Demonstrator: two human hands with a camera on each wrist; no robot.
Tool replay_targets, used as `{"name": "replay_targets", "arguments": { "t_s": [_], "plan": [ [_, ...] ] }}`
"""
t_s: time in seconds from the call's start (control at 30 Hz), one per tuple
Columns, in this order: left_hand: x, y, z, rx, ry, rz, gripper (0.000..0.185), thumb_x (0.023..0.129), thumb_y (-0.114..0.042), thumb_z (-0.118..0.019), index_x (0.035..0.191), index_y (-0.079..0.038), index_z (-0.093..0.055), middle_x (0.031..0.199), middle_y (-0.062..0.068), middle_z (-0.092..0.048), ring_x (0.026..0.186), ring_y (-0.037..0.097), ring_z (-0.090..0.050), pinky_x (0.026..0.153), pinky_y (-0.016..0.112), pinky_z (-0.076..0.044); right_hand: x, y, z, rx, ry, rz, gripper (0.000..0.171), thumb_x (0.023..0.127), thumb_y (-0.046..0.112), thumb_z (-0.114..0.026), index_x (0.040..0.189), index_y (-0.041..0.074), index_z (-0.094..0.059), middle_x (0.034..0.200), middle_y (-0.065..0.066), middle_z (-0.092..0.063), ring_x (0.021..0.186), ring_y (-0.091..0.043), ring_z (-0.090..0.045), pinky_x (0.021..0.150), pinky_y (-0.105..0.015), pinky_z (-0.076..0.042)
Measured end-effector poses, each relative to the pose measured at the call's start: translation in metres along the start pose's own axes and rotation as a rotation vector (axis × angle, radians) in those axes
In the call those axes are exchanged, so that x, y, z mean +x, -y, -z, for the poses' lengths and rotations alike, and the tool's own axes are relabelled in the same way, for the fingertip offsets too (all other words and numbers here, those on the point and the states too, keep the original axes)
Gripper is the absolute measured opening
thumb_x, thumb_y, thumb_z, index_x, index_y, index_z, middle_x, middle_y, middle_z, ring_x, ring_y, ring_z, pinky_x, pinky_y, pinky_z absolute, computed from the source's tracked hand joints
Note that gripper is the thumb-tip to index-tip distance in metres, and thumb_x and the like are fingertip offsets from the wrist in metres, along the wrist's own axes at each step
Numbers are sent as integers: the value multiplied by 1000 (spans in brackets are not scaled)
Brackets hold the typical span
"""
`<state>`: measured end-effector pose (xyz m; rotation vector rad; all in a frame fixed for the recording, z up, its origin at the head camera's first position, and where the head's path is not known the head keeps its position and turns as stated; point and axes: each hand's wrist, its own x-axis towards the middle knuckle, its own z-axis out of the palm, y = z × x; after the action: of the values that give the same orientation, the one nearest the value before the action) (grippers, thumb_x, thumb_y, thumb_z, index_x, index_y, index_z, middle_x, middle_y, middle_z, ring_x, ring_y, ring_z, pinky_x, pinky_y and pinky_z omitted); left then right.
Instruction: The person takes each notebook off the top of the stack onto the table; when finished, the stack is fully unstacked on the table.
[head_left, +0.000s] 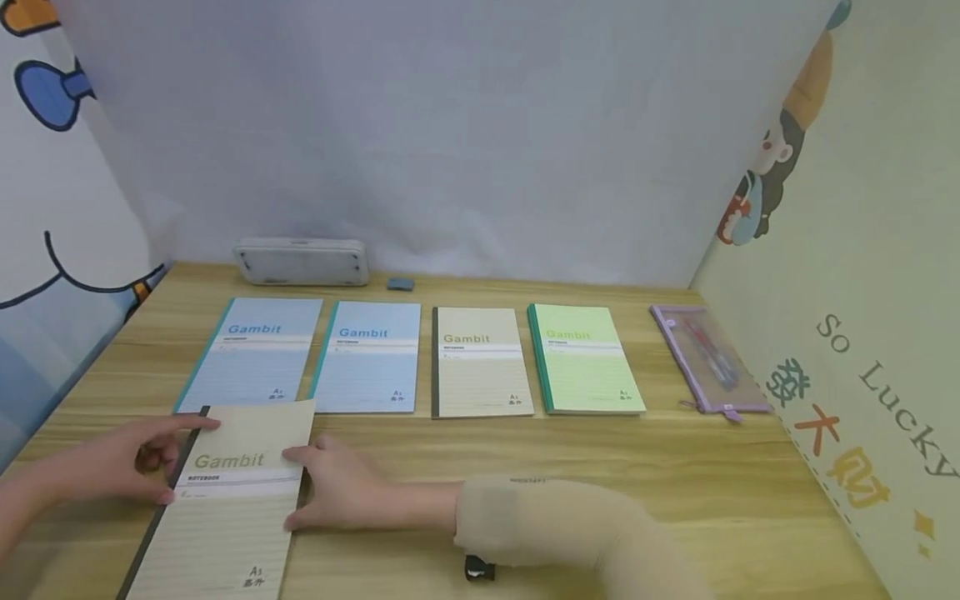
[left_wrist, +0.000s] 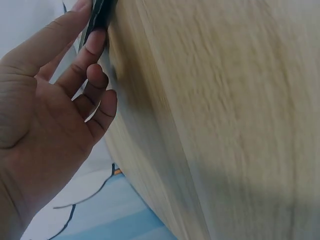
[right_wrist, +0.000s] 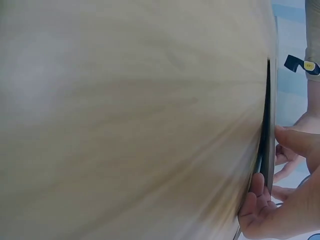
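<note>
A beige Gambit notebook [head_left: 225,525] with a dark spine is at the front left, over the table. My left hand [head_left: 120,458] grips its spine side, index finger across the top of the cover and thumb lower at the edge. Seen from the left wrist, the fingers [left_wrist: 95,42] pinch the dark spine. My right hand [head_left: 341,487] holds the opposite edge. In the right wrist view its fingertips [right_wrist: 257,185] curl under the notebook, and a dark gap shows between it and the tabletop. The notebook's top left corner overlaps a blue notebook [head_left: 251,358] in the head view.
Behind lie another blue notebook [head_left: 367,367], a beige notebook [head_left: 480,375] and a green notebook [head_left: 592,375], in a row. A purple-edged mesh pouch [head_left: 701,350] with pens is at the right. A white case [head_left: 302,262] and a small grey-blue object [head_left: 401,284] are at the back.
</note>
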<state>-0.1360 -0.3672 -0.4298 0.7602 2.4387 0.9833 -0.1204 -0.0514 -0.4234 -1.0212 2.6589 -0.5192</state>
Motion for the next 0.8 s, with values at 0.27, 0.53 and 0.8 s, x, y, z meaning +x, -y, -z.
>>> {"name": "replay_targets", "arguments": {
  "t_s": [0.27,0.53,0.8],
  "plan": [
    [-18,19,6,18,12,58,81,75,-19,-78,143,-7,-37,74,-9,-49,61,7,-44,49,25,-33,14,10,0,45,88,89,75,74,49,-76,138,21,-49,113,12,-58,94,5,-48,70,-5,-35],
    [-26,15,9,31,22,58,81,74,-12,-77,144,-11,-37,75,-9,-49,62,6,-45,50,25,-34,18,2,8,511,292,66,62,80,23,-76,136,17,-52,112,12,-58,76,3,-52,69,-9,-43],
    [-27,8,10,66,34,176,83,72,-14,-77,141,0,-34,72,-2,-47,61,3,-41,48,24,-34,18,-13,14,853,482,-16,61,83,8,-72,136,28,-51,119,18,-56,79,-1,-56,66,-17,-46]
  ]
}}
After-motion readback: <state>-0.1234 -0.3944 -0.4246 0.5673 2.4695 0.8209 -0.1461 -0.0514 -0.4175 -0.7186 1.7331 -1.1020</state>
